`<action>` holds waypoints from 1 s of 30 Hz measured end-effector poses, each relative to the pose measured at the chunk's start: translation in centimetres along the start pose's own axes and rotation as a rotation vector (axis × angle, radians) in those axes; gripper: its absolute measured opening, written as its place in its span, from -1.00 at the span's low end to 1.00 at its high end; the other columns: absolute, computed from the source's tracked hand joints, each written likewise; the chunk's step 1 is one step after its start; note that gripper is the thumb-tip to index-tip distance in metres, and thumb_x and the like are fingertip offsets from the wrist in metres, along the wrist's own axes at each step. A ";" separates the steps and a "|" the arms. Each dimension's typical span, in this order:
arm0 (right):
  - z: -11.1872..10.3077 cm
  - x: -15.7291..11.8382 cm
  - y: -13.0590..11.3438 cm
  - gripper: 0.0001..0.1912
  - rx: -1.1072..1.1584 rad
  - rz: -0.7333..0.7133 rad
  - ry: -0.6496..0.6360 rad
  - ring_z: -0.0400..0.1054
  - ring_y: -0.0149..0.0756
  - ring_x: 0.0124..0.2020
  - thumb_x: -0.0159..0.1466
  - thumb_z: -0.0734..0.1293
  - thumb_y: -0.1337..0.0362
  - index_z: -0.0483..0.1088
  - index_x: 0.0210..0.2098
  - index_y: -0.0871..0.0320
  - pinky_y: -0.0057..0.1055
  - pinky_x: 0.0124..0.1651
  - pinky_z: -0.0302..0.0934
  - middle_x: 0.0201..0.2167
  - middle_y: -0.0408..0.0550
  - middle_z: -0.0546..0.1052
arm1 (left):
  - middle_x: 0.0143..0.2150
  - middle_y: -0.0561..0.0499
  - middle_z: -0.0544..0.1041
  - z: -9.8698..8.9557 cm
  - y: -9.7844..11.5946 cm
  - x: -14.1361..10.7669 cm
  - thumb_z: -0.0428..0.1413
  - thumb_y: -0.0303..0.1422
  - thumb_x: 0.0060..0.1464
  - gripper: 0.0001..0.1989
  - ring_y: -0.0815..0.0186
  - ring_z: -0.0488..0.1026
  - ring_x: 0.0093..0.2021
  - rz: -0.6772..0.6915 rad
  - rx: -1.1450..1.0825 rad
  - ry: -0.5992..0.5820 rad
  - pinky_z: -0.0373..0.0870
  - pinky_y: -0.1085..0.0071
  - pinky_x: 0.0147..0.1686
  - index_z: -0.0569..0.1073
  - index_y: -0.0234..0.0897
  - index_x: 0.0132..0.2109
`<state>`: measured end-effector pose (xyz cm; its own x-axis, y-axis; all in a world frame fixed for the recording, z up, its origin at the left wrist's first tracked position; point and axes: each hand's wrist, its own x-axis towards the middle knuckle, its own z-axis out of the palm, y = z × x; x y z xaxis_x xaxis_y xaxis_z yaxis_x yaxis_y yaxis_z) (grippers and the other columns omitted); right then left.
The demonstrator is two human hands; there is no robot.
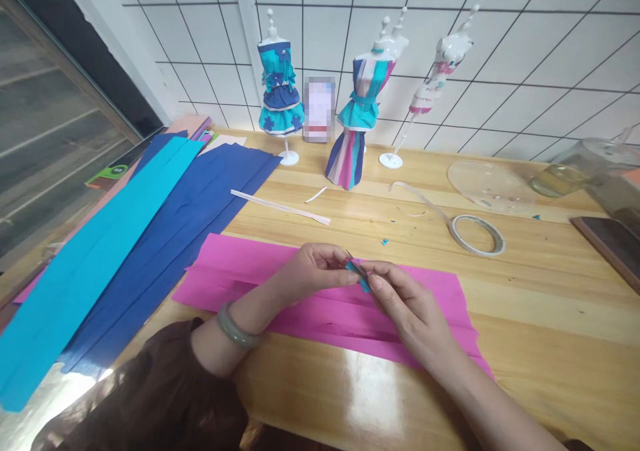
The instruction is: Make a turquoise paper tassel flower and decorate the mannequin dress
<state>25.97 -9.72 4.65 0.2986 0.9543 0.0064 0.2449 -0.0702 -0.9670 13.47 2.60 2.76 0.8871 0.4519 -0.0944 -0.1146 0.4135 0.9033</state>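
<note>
From my remote seat I have both hands meeting over the pink sheet (310,323), which is my landmark here. My left hand (306,279) pinches a small teal piece (365,285) between thumb and forefinger, above the middle of the sheet. My right hand (416,309) grips a slim dark tool (357,264) with thumb and fingers, its point lying across the teal piece; I can't tell whether it is tweezers or something else. A greenish bangle (237,329) circles my left wrist, near the sheet's near-left edge.

Just beyond the sheet's far edge lie teal scraps (385,241) and a pale strip (280,207), with a shorter white strip (316,195) farther past it. Beyond the sheet's right part sits a roll of tape (500,239), its loose end trailing away. Left of the sheet, a long bright blue strip (113,247) overlaps a dark blue sheet (200,197).

Well beyond the sheet stand a dress form in a blue tiered dress (280,94), a blurred panel (319,107), a striped dress (367,101) and a white form (443,71). Far right of them, beyond the sheet, is a clear jar (563,176).
</note>
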 end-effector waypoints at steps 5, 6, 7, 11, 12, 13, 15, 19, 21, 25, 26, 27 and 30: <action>0.0 0.0 0.0 -0.74 0.004 0.014 0.003 0.35 -0.24 -0.16 0.24 0.20 0.15 0.40 -0.13 0.04 -0.35 -0.11 0.23 -0.19 -0.06 0.50 | -0.35 0.01 0.52 0.0 0.0 0.0 0.25 -0.40 -0.19 -0.84 0.39 0.42 -0.29 -0.012 0.037 0.002 0.30 0.42 -0.17 0.50 -0.34 -0.37; 0.0 0.0 0.0 -0.74 0.000 0.015 0.007 0.35 -0.24 -0.16 0.24 0.20 0.14 0.41 -0.15 0.04 -0.35 -0.12 0.23 -0.20 -0.06 0.51 | -0.35 0.01 0.52 0.0 0.1 0.0 0.26 -0.39 -0.19 -0.83 0.38 0.42 -0.30 -0.019 0.043 0.009 0.30 0.42 -0.17 0.50 -0.34 -0.37; 0.0 0.0 0.0 -0.75 -0.002 0.014 0.010 0.35 -0.23 -0.16 0.24 0.20 0.14 0.41 -0.16 0.05 -0.35 -0.12 0.23 -0.21 -0.06 0.51 | -0.36 0.00 0.52 0.1 0.1 0.0 0.26 -0.39 -0.20 -0.83 0.38 0.42 -0.30 -0.025 0.047 0.014 0.30 0.42 -0.17 0.50 -0.34 -0.37; 0.0 0.1 -0.1 -0.77 -0.004 0.003 0.024 0.36 -0.25 -0.18 0.25 0.20 0.16 0.41 -0.20 0.06 -0.37 -0.13 0.22 -0.24 -0.07 0.51 | -0.38 0.00 0.51 0.2 0.3 0.0 0.26 -0.39 -0.21 -0.83 0.38 0.42 -0.32 -0.038 0.051 0.024 0.32 0.42 -0.21 0.49 -0.35 -0.39; 0.0 0.1 -0.1 -0.78 -0.006 0.003 0.024 0.36 -0.26 -0.19 0.25 0.20 0.16 0.41 -0.21 0.06 -0.38 -0.14 0.22 -0.25 -0.07 0.51 | -0.38 0.00 0.51 0.2 0.3 0.0 0.26 -0.39 -0.21 -0.84 0.38 0.41 -0.32 -0.037 0.051 0.025 0.32 0.43 -0.21 0.49 -0.35 -0.40; 0.0 0.1 -0.1 -0.78 -0.007 0.004 0.022 0.36 -0.27 -0.21 0.25 0.20 0.16 0.41 -0.22 0.07 -0.39 -0.16 0.22 -0.27 -0.07 0.51 | -0.38 0.00 0.51 0.2 0.3 0.0 0.26 -0.40 -0.21 -0.84 0.38 0.41 -0.32 -0.033 0.050 0.026 0.32 0.43 -0.21 0.48 -0.35 -0.40; 0.0 0.1 -0.2 -0.78 -0.006 0.008 0.016 0.35 -0.27 -0.23 0.25 0.19 0.15 0.41 -0.23 0.07 -0.40 -0.17 0.22 -0.29 -0.08 0.51 | -0.38 0.01 0.51 0.2 0.3 0.0 0.26 -0.41 -0.22 -0.85 0.40 0.41 -0.33 -0.025 0.043 0.024 0.31 0.44 -0.22 0.48 -0.35 -0.42; 0.0 0.0 -0.2 -0.76 0.010 0.030 0.034 0.33 -0.29 -0.28 0.24 0.19 0.12 0.41 -0.23 0.08 -0.42 -0.24 0.19 -0.35 -0.08 0.48 | -0.38 0.00 0.51 0.2 0.3 0.0 0.26 -0.39 -0.22 -0.85 0.38 0.41 -0.32 -0.009 0.043 0.020 0.30 0.42 -0.21 0.48 -0.36 -0.43; -0.1 0.1 -0.1 -0.73 0.051 0.086 0.068 0.28 -0.33 -0.42 0.23 0.19 0.07 0.38 -0.21 0.08 -0.45 -0.40 0.15 -0.48 -0.12 0.41 | -0.38 -0.01 0.51 0.2 0.3 0.1 0.26 -0.38 -0.22 -0.83 0.36 0.41 -0.31 -0.002 0.053 0.028 0.29 0.39 -0.20 0.49 -0.37 -0.42; -0.5 0.4 -0.1 -0.66 0.193 0.196 0.107 0.02 -0.46 -0.64 0.21 0.19 0.00 0.33 -0.23 0.12 -0.50 -0.60 -0.09 -0.62 -0.23 0.20 | -0.45 0.02 0.50 0.1 0.4 0.1 0.28 -0.39 -0.24 -0.82 0.39 0.40 -0.39 0.000 -0.003 0.100 0.30 0.41 -0.26 0.47 -0.37 -0.44; -0.6 0.4 -0.1 -0.66 0.216 0.204 0.104 -0.02 -0.48 -0.65 0.20 0.19 -0.01 0.32 -0.26 0.14 -0.50 -0.61 -0.13 -0.63 -0.24 0.17 | -0.46 0.03 0.50 0.0 0.4 0.2 0.28 -0.39 -0.26 -0.82 0.40 0.40 -0.42 0.003 -0.034 0.121 0.30 0.41 -0.28 0.46 -0.37 -0.45; -0.7 0.5 -0.1 -0.65 0.231 0.207 0.097 -0.04 -0.49 -0.66 0.20 0.19 -0.02 0.31 -0.27 0.14 -0.50 -0.62 -0.15 -0.64 -0.25 0.14 | -0.48 0.03 0.50 0.0 0.4 0.2 0.29 -0.39 -0.27 -0.82 0.40 0.40 -0.43 0.010 -0.066 0.139 0.30 0.41 -0.29 0.46 -0.37 -0.46; -0.8 0.6 -0.1 -0.65 0.245 0.194 0.069 -0.06 -0.49 -0.65 0.20 0.19 -0.02 0.31 -0.28 0.15 -0.50 -0.61 -0.16 -0.64 -0.27 0.10 | -0.48 0.03 0.50 -0.3 0.5 0.3 0.28 -0.40 -0.25 -0.83 0.41 0.40 -0.44 0.047 -0.137 0.164 0.31 0.41 -0.28 0.47 -0.36 -0.44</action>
<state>26.83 -9.33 4.92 0.3818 0.9075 -0.1750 -0.0497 -0.1689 -0.9844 13.59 3.17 3.04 0.7961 0.5910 -0.1307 -0.2233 0.4874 0.8442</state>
